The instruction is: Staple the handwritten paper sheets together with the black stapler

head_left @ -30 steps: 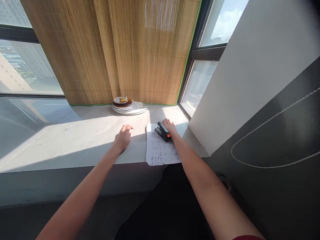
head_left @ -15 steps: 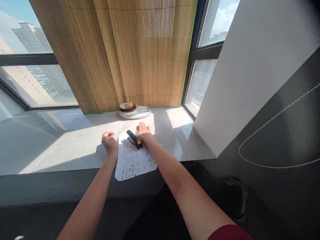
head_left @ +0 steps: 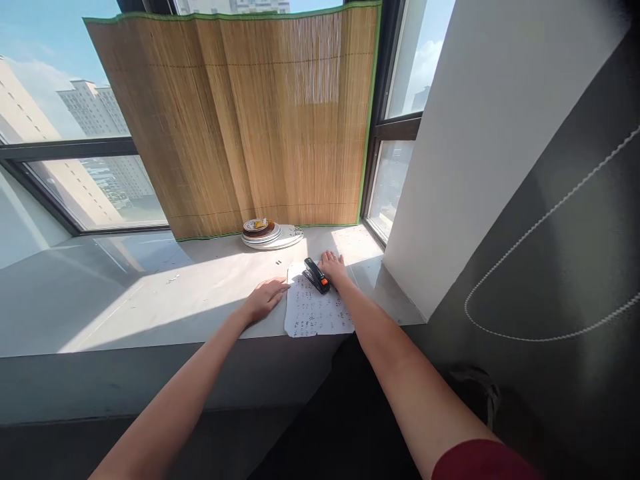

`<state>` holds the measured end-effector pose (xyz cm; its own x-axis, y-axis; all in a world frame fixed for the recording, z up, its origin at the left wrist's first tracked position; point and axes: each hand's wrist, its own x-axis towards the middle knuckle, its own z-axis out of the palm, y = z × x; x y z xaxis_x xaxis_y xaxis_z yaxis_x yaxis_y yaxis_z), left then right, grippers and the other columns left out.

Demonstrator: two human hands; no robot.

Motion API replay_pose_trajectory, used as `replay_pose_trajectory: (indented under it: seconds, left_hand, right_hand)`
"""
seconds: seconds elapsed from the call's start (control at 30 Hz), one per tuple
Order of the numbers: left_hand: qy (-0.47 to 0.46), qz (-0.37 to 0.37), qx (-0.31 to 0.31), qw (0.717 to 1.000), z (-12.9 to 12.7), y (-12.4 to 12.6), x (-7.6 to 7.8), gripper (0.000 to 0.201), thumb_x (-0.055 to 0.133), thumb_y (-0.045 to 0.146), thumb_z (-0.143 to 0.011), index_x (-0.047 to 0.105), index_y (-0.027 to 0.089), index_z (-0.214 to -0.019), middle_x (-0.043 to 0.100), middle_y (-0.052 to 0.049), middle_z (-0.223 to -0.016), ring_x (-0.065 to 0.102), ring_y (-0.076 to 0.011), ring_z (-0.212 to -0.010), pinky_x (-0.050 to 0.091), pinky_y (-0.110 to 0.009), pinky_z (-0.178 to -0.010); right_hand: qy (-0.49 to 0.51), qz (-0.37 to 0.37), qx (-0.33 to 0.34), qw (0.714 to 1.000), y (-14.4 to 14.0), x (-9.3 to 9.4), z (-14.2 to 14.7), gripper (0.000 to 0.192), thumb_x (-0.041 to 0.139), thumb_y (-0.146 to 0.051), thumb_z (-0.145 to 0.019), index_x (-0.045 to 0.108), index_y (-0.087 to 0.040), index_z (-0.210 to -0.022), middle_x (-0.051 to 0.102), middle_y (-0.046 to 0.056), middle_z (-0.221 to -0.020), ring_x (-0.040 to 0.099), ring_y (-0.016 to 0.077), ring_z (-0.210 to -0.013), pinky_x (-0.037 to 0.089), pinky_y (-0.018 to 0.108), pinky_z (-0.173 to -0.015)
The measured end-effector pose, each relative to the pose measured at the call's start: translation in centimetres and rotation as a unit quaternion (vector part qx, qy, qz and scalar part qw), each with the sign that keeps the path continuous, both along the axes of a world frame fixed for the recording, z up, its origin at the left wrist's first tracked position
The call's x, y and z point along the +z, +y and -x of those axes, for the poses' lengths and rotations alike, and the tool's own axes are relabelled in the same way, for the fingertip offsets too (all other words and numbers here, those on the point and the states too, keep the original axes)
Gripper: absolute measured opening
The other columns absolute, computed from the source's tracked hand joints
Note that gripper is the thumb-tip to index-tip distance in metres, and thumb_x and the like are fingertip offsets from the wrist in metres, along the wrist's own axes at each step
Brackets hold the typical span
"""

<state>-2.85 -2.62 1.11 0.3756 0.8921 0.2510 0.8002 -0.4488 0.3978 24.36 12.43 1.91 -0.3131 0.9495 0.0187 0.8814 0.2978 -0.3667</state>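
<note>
Black stapler (head_left: 316, 275) with an orange end sits on the top edge of a printed paper sheet (head_left: 317, 310), which lies flat on the grey windowsill (head_left: 150, 300) with its near edge right at the sill's lip. Right hand (head_left: 333, 265) rests palm down just at 3 o'clock of the stapler, fingers stretched out and close together, touching its side but not wrapped around it. Left hand (head_left: 265, 298) is flat on the sill at about 9 o'clock of the sheet, fingers straight and together, tips just reaching the paper's left edge, holding nothing. Up at 11 o'clock from the stapler, well apart, there's a stack of plates (head_left: 265, 235) against the foot of a bamboo mat (head_left: 250, 127) propped in the window. Sun hits the paper hard, so the print is unreadable.
</note>
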Motion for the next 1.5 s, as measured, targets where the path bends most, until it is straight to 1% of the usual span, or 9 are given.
replay_pose_trajectory:
  seconds: [0.23, 0.37, 0.53, 0.63, 0.77, 0.87, 0.97, 1.17, 1.5]
  left_hand:
    - [0.007, 0.008, 0.035, 0.999, 0.1, 0.4, 0.0, 0.043, 0.059, 0.047, -0.107, 0.074, 0.032, -0.144, 0.066, -0.007, -0.161, 0.057, -0.0368, -0.152, 0.044, -0.057, -0.130]
    - [0.001, -0.006, 0.036, 0.999, -0.1, 0.4, 0.1, 0.040, 0.059, 0.047, -0.106, 0.076, 0.033, -0.139, 0.069, -0.008, -0.157, 0.062, -0.0369, -0.147, 0.046, -0.056, -0.127]
    - [0.007, -0.007, 0.039, 0.999, -0.2, 0.4, 0.3, 0.039, 0.058, 0.048, -0.106, 0.076, 0.033, -0.137, 0.070, -0.008, -0.156, 0.062, -0.0366, -0.146, 0.049, -0.056, -0.124]
    - [0.021, -0.003, 0.046, 0.999, -0.1, 0.6, 0.2, 0.041, 0.055, 0.048, -0.107, 0.075, 0.032, -0.138, 0.068, -0.009, -0.158, 0.061, -0.0375, -0.147, 0.048, -0.058, -0.124]
    - [0.030, -0.009, 0.039, 0.999, 0.1, 0.9, 0.0, 0.042, 0.050, 0.049, -0.108, 0.074, 0.032, -0.138, 0.067, -0.009, -0.158, 0.060, -0.0369, -0.146, 0.045, -0.059, -0.124]
    - [0.031, -0.013, 0.029, 0.999, 0.3, 1.1, -0.2, 0.041, 0.049, 0.048, -0.109, 0.073, 0.032, -0.138, 0.067, -0.008, -0.158, 0.061, -0.0362, -0.146, 0.044, -0.059, -0.125]
    - [0.023, -0.020, 0.028, 0.999, 0.4, 1.3, -0.3, 0.039, 0.052, 0.046, -0.107, 0.074, 0.031, -0.136, 0.068, -0.009, -0.157, 0.062, -0.0363, -0.144, 0.046, -0.059, -0.123]
    - [0.062, 0.006, 0.033, 0.998, 0.5, 1.7, -0.3, 0.044, 0.045, 0.048, -0.110, 0.071, 0.031, -0.141, 0.065, -0.007, -0.162, 0.057, -0.0361, -0.150, 0.041, -0.059, -0.127]
    - [-0.011, 0.002, -0.003, 1.000, 1.1, 1.7, -0.2, 0.045, 0.042, 0.048, -0.110, 0.077, 0.026, -0.129, 0.071, -0.010, -0.152, 0.063, -0.0334, -0.143, 0.047, -0.050, -0.124]
  right_hand:
    - [0.004, -0.005, 0.031, 0.999, 1.2, 0.3, 0.3, 0.062, 0.029, -0.032, -0.115, 0.042, -0.014, -0.173, 0.026, 0.018, -0.186, 0.021, 0.0288, -0.174, 0.011, 0.058, -0.140]
    - [0.091, -0.027, -0.003, 0.996, 1.2, 0.3, -0.1, 0.057, 0.035, -0.031, -0.115, 0.049, -0.018, -0.168, 0.037, 0.014, -0.183, 0.027, 0.0261, -0.171, 0.014, 0.056, -0.139]
    - [0.344, -0.097, -0.163, 0.920, 0.4, 1.8, -2.7, 0.056, 0.025, -0.030, -0.113, 0.067, -0.016, -0.147, 0.066, 0.018, -0.155, 0.058, 0.0271, -0.146, 0.045, 0.043, -0.122]
    - [0.408, -0.091, -0.190, 0.888, -0.5, 3.8, -3.8, 0.051, 0.026, -0.032, -0.111, 0.073, -0.018, -0.125, 0.074, 0.018, -0.136, 0.066, 0.0290, -0.130, 0.053, 0.041, -0.108]
    - [0.414, -0.055, -0.074, 0.906, -3.6, 4.7, -2.9, 0.041, 0.041, -0.051, -0.110, 0.067, -0.024, -0.094, 0.075, 0.009, -0.107, 0.071, 0.0244, -0.104, 0.055, 0.034, -0.090]
    - [0.333, -0.068, -0.005, 0.940, -6.5, 3.6, -1.7, 0.036, 0.067, -0.061, -0.098, 0.064, -0.025, -0.101, 0.069, 0.005, -0.112, 0.067, 0.0239, -0.104, 0.053, 0.035, -0.090]
    - [0.251, -0.099, 0.000, 0.963, -8.4, 2.2, -0.9, 0.046, 0.086, -0.052, -0.085, 0.061, -0.025, -0.112, 0.064, 0.006, -0.122, 0.063, 0.0267, -0.114, 0.053, 0.036, -0.092]
    - [0.213, -0.124, -0.014, 0.969, -8.7, 0.2, -0.7, 0.033, 0.073, -0.021, -0.094, 0.058, -0.025, -0.123, 0.062, 0.012, -0.129, 0.061, 0.0283, -0.113, 0.052, 0.036, -0.080]
    - [0.255, -0.134, -0.008, 0.957, -8.6, -2.0, -1.5, 0.032, 0.070, -0.018, -0.097, 0.065, -0.026, -0.128, 0.068, 0.011, -0.126, 0.064, 0.0294, -0.115, 0.054, 0.041, -0.094]
